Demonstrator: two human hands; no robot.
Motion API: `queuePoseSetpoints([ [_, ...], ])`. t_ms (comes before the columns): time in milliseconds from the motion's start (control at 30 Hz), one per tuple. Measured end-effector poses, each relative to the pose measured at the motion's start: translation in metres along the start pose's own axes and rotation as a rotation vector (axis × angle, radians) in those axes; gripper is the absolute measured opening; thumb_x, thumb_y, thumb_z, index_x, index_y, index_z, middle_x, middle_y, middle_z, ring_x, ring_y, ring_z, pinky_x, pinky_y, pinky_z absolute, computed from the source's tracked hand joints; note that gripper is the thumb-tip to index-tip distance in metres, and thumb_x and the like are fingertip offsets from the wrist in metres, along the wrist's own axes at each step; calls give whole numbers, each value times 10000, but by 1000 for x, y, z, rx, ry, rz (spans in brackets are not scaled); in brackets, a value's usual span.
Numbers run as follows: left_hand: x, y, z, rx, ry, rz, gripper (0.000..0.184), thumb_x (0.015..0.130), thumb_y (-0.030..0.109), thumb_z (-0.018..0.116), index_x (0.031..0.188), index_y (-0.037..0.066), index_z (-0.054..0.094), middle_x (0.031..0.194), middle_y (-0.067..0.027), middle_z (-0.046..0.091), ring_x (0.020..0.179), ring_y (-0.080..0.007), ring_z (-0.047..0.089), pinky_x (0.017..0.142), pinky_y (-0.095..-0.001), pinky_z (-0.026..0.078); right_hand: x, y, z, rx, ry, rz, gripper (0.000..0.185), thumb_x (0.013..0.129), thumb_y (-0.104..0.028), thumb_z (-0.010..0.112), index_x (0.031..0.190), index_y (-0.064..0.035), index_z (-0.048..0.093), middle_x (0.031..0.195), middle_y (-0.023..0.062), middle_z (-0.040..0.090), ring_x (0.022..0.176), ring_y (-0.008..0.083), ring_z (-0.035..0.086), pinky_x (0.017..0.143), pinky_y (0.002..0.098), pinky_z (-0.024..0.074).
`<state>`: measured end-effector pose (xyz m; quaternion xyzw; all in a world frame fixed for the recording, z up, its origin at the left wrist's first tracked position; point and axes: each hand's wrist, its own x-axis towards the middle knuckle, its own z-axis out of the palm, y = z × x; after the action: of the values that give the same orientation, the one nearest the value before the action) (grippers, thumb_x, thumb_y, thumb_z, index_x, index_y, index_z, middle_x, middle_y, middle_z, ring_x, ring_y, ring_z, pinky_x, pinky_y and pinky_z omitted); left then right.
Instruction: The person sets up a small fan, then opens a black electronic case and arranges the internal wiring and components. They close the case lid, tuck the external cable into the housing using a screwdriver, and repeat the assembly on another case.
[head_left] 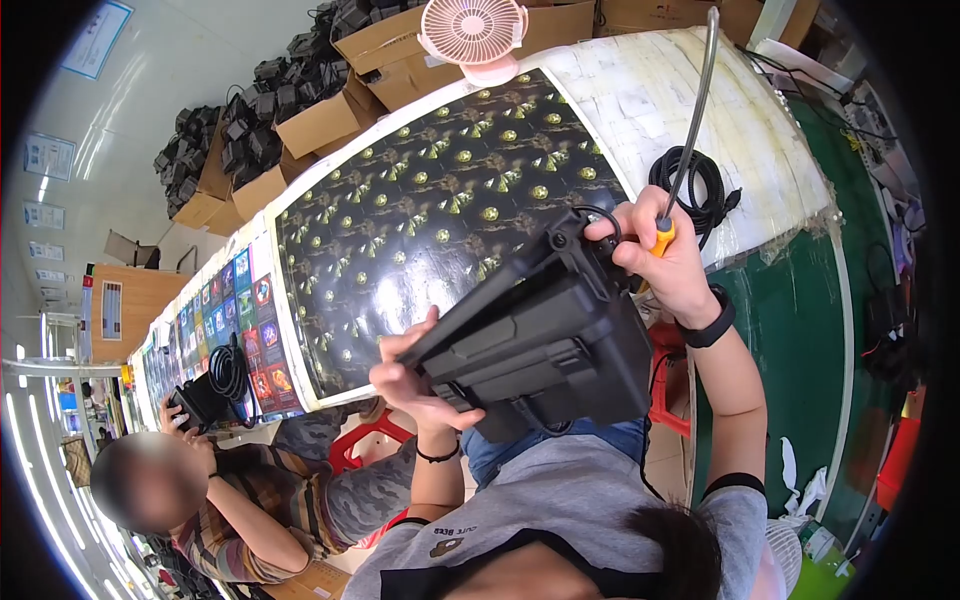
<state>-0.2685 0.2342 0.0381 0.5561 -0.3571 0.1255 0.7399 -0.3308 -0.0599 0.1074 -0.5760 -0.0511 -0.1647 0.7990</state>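
A black plastic device [560, 350] with a hinged-looking panel is held up over my lap, tilted. My left hand [415, 385] grips its lower left end, thumb on the front and fingers behind. At its upper right corner is my right hand [655, 250], which holds a screwdriver by its yellow handle [662, 237] and touches the device with its fingertips. A thin black loop of cable shows beside those fingertips. Behind the right hand lies a coil of black cable [712, 190] on the table.
A dark patterned mat [430, 220] covers the table [640, 90]. Beyond it stand a pink fan [473, 35] and cardboard boxes [325, 125] near piled black devices [270, 110]. At left, a co-worker [250, 490] holds another black device [203, 400] with coiled cable.
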Motion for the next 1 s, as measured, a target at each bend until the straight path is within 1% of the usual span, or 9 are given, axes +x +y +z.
queuePoseSetpoints([
  [100,-6,1,3,-52,97,-217,1137,496,473,969,1384,164,331,1180,-112,473,1102,-267,548,972,-436,467,3,3,-2,56,-26,-54,364,834,18,749,828,-122,412,863,45,635,1014,208,687,780,242,542],
  [200,-6,1,9,-57,172,-342,1245,491,524,956,1457,123,281,1193,-121,468,1089,-246,534,888,-360,460,3,11,-10,41,-17,-48,405,797,36,777,824,-123,406,839,44,637,991,212,694,780,260,552],
  [333,-6,8,16,-86,196,-415,1278,489,523,957,1475,86,271,1197,-119,473,1087,-254,548,908,-375,462,2,14,-8,34,51,-58,437,771,53,791,823,-131,399,817,57,657,972,205,699,798,266,553],
  [533,-11,13,11,200,66,-191,1305,499,519,946,1498,61,244,1173,-91,476,1146,-266,536,1010,-412,426,3,11,6,65,250,73,417,798,54,768,811,-139,399,840,61,682,962,172,702,811,248,547],
  [667,-1,18,17,375,-102,203,997,506,362,979,1295,158,405,1184,-98,496,1094,-286,574,1154,-597,285,4,14,4,51,314,158,403,814,48,757,795,-141,402,868,63,691,977,158,699,817,237,542],
  [700,-2,20,17,398,-136,240,905,526,324,977,1232,175,432,1171,-85,495,1096,-295,571,1169,-601,249,5,15,2,21,321,165,401,816,47,756,790,-141,403,873,64,692,981,157,698,819,235,541],
  [800,0,19,18,444,-159,284,889,514,328,980,1205,179,441,1164,-83,494,1091,-291,572,1156,-615,262,7,16,1,50,326,175,401,818,54,750,776,-141,402,880,60,692,997,152,692,813,235,541],
  [933,-5,8,10,106,57,-123,1125,492,388,980,1393,146,351,1171,-109,509,1101,-290,569,1134,-630,302,6,15,-2,42,183,50,407,822,56,745,762,-140,394,845,29,657,1025,169,685,791,229,540],
  [1000,-4,4,8,-34,109,-290,1234,501,419,974,1465,81,281,1228,-136,522,1152,-291,559,1094,-519,387,4,13,-6,13,75,-21,409,824,56,743,762,-140,390,835,23,642,1036,181,681,776,227,539],
])
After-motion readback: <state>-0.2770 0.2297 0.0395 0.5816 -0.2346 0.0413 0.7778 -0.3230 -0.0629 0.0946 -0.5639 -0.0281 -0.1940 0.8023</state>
